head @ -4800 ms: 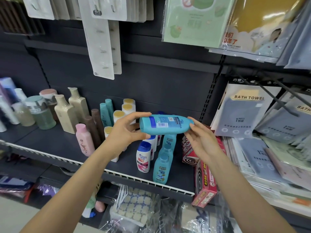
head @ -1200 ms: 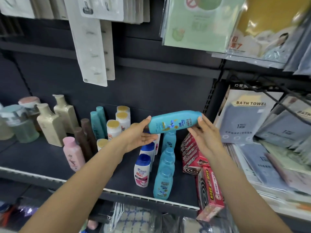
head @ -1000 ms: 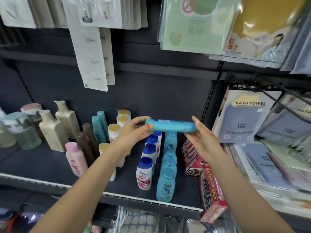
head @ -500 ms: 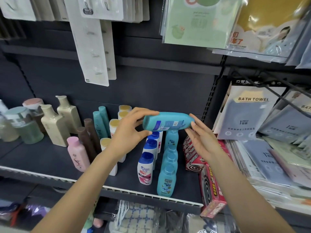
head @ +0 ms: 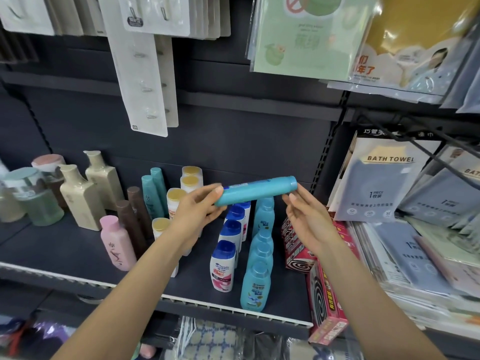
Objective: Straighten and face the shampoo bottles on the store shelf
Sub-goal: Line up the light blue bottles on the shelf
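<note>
A teal shampoo bottle (head: pixel 255 190) lies sideways in the air above the shelf, its narrow edge towards me. My left hand (head: pixel 200 211) grips its left end between thumb and fingers. My right hand (head: pixel 304 219) is held just under the bottle's right end with fingers extended; whether the fingertips touch it I cannot tell. Below stands a row of matching teal bottles (head: pixel 255 284) running front to back. Beside it is a row of white bottles with blue caps (head: pixel 223 266).
The dark shelf (head: pixel 65 253) also carries a pink bottle (head: pixel 117 242), brown bottles (head: pixel 132 219), yellow-capped white bottles (head: pixel 176 201) and beige bottles (head: pixel 80 196). Red mosquito-coil boxes (head: pixel 324 297) stand right of the teal row. Bath towel packs (head: pixel 376 178) hang at right.
The teal bottle has rolled about its long axis between my hands, from its barcode face to its narrow edge. Both hands stay at its ends.
</note>
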